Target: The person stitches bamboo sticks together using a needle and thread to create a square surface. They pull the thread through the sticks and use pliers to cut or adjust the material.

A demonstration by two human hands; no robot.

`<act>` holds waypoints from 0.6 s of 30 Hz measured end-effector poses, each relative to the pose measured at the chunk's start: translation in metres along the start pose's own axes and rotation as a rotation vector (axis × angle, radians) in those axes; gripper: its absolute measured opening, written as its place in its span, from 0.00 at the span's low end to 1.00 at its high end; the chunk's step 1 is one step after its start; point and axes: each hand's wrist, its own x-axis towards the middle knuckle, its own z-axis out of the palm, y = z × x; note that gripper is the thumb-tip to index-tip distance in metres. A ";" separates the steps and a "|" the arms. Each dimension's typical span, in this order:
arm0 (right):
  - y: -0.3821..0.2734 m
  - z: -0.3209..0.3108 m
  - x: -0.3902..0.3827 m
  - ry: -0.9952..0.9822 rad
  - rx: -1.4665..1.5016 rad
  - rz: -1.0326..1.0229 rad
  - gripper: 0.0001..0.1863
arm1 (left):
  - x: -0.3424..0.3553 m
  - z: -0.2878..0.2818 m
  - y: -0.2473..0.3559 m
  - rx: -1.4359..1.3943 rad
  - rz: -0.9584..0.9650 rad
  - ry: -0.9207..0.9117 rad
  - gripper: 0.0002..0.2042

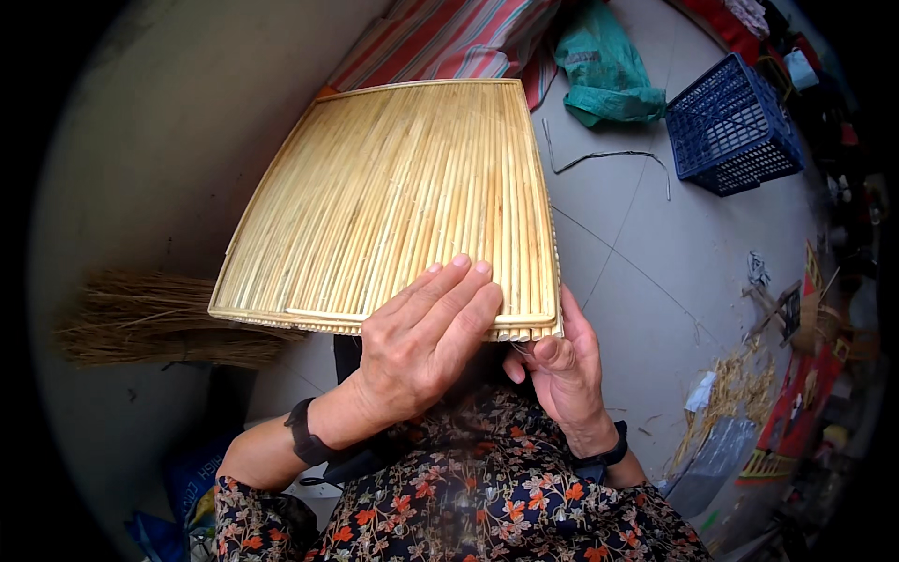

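A broad panel of pale straw stalks (403, 187), laid side by side and framed by thin stalk strips, is tilted up in front of me. My left hand (426, 328) lies across its near edge, four fingers stretched flat on the stalks; its thumb is hidden. At the near right corner my right hand (567, 370) grips the panel, thumb by the cut stalk ends and some fingers behind the side edge. What looks like a fine thread shows by the right thumb, too thin to make out well.
A bundle of dry stalks (159, 318) lies at left by the wall. Beyond the panel are striped cloth (440, 42), a green sack (609, 70) and a bent wire (609, 155). A blue plastic crate (735, 126) stands far right. Straw scraps (735, 393) litter the floor at right.
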 end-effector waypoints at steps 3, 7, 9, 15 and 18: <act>0.001 -0.001 0.000 -0.013 0.019 -0.008 0.53 | 0.000 0.002 0.002 0.014 -0.001 0.001 0.22; 0.005 -0.006 -0.001 -0.094 0.145 0.001 0.47 | 0.000 0.004 0.003 0.003 0.001 -0.007 0.22; 0.006 -0.004 0.000 -0.114 0.195 0.010 0.45 | -0.002 0.008 0.002 0.039 0.023 0.021 0.17; 0.016 -0.013 0.012 -0.183 0.203 -0.055 0.44 | -0.007 0.019 0.000 0.067 0.000 0.102 0.15; 0.010 -0.031 0.013 -0.188 0.005 0.020 0.47 | -0.014 0.022 0.000 0.080 0.030 0.041 0.18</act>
